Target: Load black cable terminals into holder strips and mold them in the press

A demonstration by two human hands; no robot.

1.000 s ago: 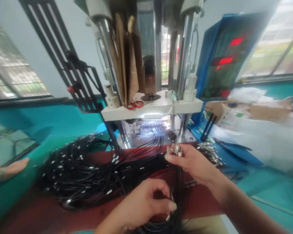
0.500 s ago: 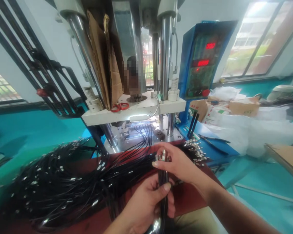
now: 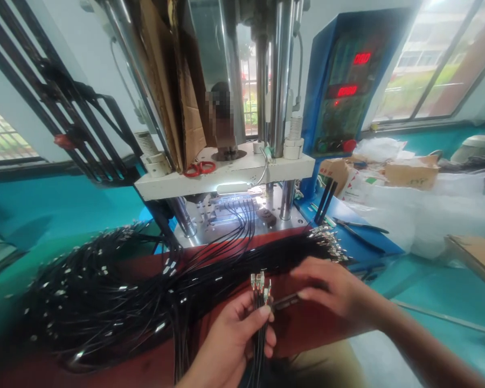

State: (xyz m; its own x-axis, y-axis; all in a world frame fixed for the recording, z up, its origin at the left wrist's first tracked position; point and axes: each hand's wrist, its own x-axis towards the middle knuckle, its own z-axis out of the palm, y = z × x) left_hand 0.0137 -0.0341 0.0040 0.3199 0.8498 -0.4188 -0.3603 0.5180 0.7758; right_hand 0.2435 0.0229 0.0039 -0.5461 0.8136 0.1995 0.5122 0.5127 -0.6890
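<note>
My left hand (image 3: 242,334) is closed around a bundle of black cables (image 3: 259,350), held upright over the front of the table. Small metal connectors (image 3: 262,280) stick up above its thumb. Right of the bundle, my right hand (image 3: 335,285) has its thumb and forefinger apart. Its thumb tip is at the end of a narrow dark strip (image 3: 286,303), which reaches toward my left hand. Whether that strip is gripped cannot be made out. Behind both hands, more black cables (image 3: 234,272) lie across the reddish-brown tabletop (image 3: 307,328).
A press (image 3: 226,178) stands ahead, with cables running into its lit lower plate (image 3: 202,234). Red-handled scissors (image 3: 200,168) rest on its crossbar. A large cable heap (image 3: 92,291) lies left. Pliers (image 3: 359,231) lie on the blue surface right, near a control box (image 3: 339,118).
My right hand has let go of the cable ends and moved right to the dark strip. My left hand still holds the bundle, now slightly farther left. The camera view has shifted a little.
</note>
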